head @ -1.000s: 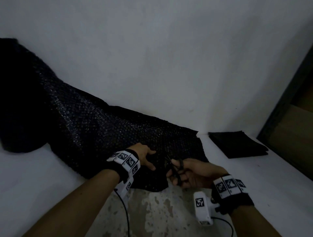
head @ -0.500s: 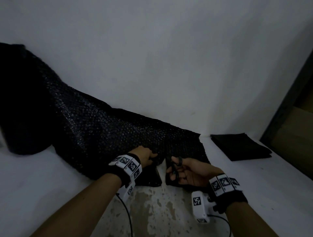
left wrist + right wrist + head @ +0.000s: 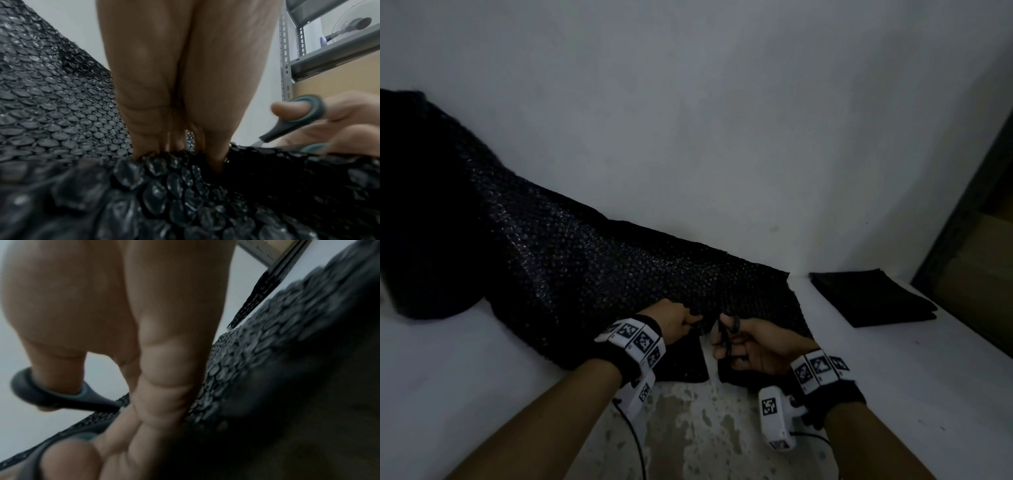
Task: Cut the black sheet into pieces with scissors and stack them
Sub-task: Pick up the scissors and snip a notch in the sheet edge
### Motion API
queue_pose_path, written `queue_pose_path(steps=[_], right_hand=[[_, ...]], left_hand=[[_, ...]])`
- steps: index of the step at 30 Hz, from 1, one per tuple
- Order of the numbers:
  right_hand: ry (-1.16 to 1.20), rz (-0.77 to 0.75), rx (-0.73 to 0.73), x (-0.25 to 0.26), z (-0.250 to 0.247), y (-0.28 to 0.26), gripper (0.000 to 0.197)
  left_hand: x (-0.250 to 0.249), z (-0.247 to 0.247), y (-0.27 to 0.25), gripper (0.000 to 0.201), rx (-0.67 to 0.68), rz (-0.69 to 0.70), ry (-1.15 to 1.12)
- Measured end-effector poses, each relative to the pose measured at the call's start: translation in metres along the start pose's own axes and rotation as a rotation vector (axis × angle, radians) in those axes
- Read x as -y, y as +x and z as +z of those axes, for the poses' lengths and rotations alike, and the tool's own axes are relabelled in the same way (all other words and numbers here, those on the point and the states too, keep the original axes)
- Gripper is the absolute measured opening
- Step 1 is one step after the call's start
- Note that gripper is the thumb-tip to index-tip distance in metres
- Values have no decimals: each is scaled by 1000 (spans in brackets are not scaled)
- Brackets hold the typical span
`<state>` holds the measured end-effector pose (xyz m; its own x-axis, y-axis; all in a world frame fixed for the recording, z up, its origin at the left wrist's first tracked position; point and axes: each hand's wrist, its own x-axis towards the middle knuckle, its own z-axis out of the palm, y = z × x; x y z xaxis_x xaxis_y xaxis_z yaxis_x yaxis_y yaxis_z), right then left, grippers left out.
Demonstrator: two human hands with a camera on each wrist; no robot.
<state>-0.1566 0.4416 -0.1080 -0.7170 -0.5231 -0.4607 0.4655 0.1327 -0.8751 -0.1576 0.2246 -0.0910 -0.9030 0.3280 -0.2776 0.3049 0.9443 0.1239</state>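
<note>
You are part-way through one cut, with most of the job left. The black sheet (image 3: pixel 571 270) of bubble wrap lies across the bench (image 3: pixel 876 370) and climbs the wall at its far left end, where a large uncut length is bunched. At the sheet's near edge a slit runs inward, its two flaps lying apart over the bare bench surface. Your left hand (image 3: pixel 676 322) sits just left of that slit, its fingers (image 3: pixel 144 133) curled down and pinching the sheet's edge to hold it taut. Your right hand (image 3: pixel 753 346) sits just right of the slit, thumb and fingers threaded through the loops of the scissors (image 3: pixel 296 120); the blades run into the sheet, but you cannot tell how wide they stand. Well to the right of the sheet, against the wall, a stack of cut pieces (image 3: pixel 873 298) already lies flat. By my reading this strip is not yet free, and the long remainder needs several more cuts before stacking finishes.
</note>
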Motion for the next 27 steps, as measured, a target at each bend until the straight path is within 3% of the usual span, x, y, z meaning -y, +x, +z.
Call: queue_pose_path(steps=[27], right_hand=[[-120,-48,-52,13,-3,32,47]], left_hand=[[9,4,-1,43,-41,45,-120]])
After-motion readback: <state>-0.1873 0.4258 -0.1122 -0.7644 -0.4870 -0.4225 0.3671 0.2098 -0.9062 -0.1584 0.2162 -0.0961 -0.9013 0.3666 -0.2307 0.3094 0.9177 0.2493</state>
